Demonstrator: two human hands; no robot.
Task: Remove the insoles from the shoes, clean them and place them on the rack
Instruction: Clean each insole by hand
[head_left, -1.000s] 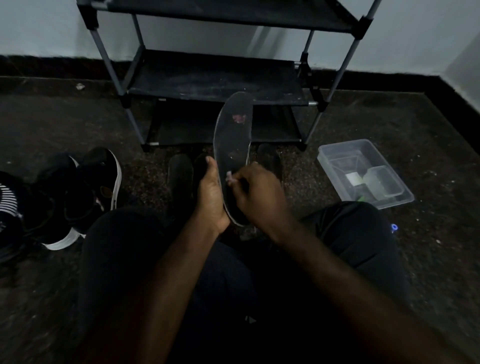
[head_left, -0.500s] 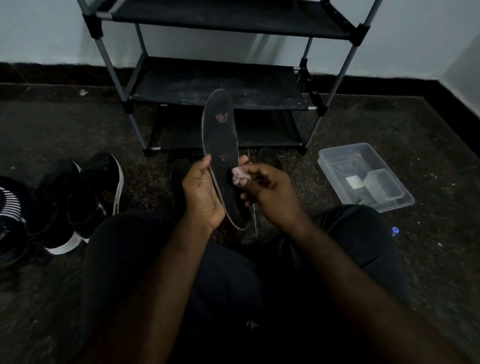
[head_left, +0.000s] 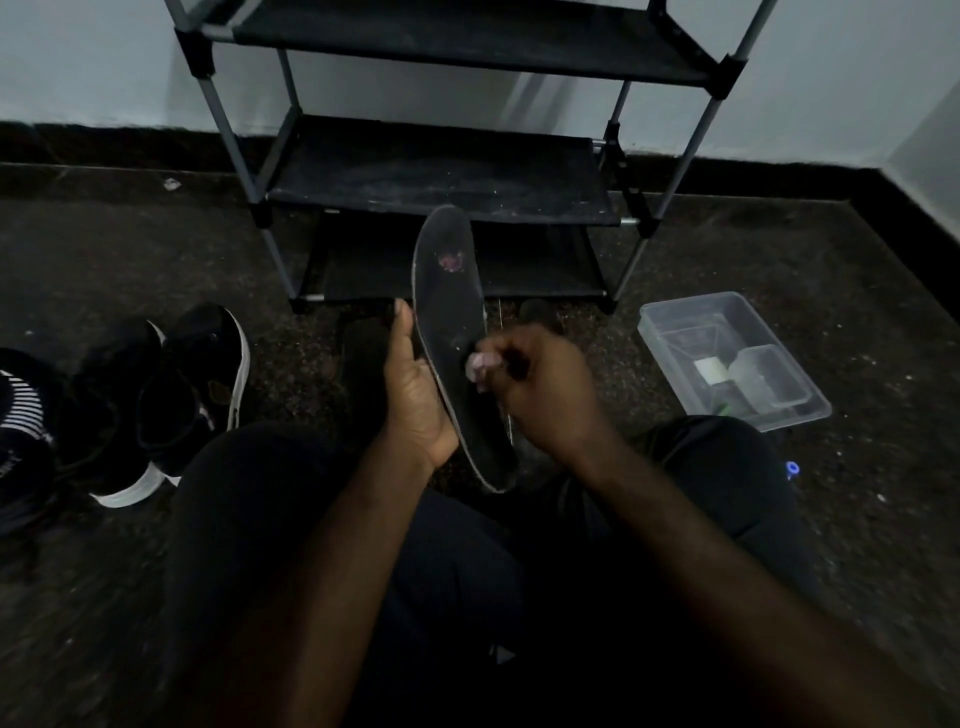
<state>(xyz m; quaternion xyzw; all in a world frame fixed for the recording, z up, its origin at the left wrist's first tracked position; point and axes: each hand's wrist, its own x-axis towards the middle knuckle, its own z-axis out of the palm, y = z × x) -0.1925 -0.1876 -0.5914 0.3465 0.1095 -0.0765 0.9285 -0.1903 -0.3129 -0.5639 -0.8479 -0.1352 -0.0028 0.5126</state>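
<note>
Now: left grip (head_left: 415, 395) holds black insole (head_left: 452, 312); right grip (head_left: 543, 389) pinches pale cloth (head_left: 477, 366) against it; reddish mark (head_left: 451, 261) unreadable.

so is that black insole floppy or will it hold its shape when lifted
Probably semi-stiff: the black insole stands almost straight with the left hand gripping only its lower half. Likely light, since one hand carries it. Thin, so it may flex under rubbing.
</note>
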